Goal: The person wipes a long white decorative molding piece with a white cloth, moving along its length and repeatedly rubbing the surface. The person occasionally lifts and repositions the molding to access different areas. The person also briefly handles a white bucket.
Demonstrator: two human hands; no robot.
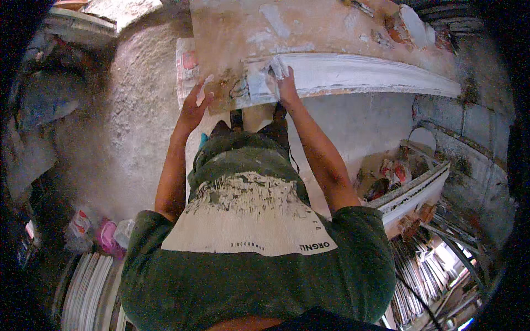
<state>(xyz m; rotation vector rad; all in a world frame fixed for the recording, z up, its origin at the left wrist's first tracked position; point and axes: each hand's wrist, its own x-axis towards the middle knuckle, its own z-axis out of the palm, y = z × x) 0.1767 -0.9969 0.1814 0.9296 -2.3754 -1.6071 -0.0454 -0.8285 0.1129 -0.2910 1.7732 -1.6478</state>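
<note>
A long white plaster strip [353, 71] lies along the near edge of a plaster-smeared board [226, 41], narrowing toward the right. My right hand [284, 85] is at the strip's left part, its fingers coated in white and curled closed. A dark patch shows beside those fingers; what they grip, if anything, is hidden. To the left, my left hand [194, 106] is just off the board's left corner. Its thumb and fingers are apart, with whitish material on the fingertips. Bluish-white smears [254, 88] cover the board between the hands.
A white and red printed sack [187, 69] is beside the board's left edge. On the right stands a trough-like box [411, 190] with bags inside. Stacked strips [88, 295] lie lower left, near a pink bag [107, 237]. A block wall [475, 135] bounds the right.
</note>
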